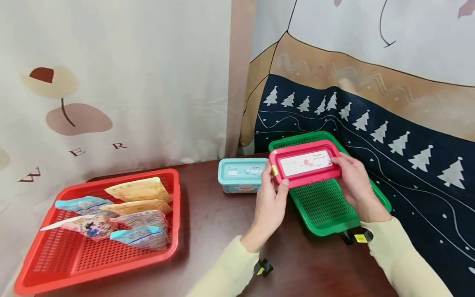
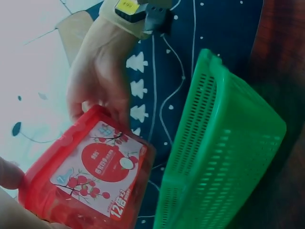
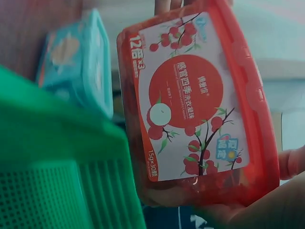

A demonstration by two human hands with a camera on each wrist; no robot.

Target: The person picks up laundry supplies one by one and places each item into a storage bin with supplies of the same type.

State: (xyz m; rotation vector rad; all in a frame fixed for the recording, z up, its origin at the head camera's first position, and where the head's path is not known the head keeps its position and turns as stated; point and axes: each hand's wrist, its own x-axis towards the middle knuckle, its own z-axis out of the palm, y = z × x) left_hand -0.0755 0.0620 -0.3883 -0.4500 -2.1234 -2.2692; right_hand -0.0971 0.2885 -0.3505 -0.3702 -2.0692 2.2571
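Note:
Both hands hold a red box of laundry capsules [image 1: 306, 163] above the green basket, its pink-red lid turned toward the head camera. My left hand [image 1: 270, 202] grips the box's left end, the thumb on the near edge of the lid. At the opposite end, my right hand [image 1: 356, 183] holds the box with its thumb on the lid. Both wrist views show the box's front label [image 3: 188, 95], printed with red berries and 15g×30. In the head view the box's lower part is hidden behind the lid.
A light-blue lidded box [image 1: 239, 175] stands on the brown table [image 1: 202, 231], left of the green basket [image 1: 323, 206]. At the left, a red basket [image 1: 92, 268] contains several blue, pink and yellow pouches [image 1: 139, 189]. Printed curtains [image 1: 167, 82] hang behind and to the right.

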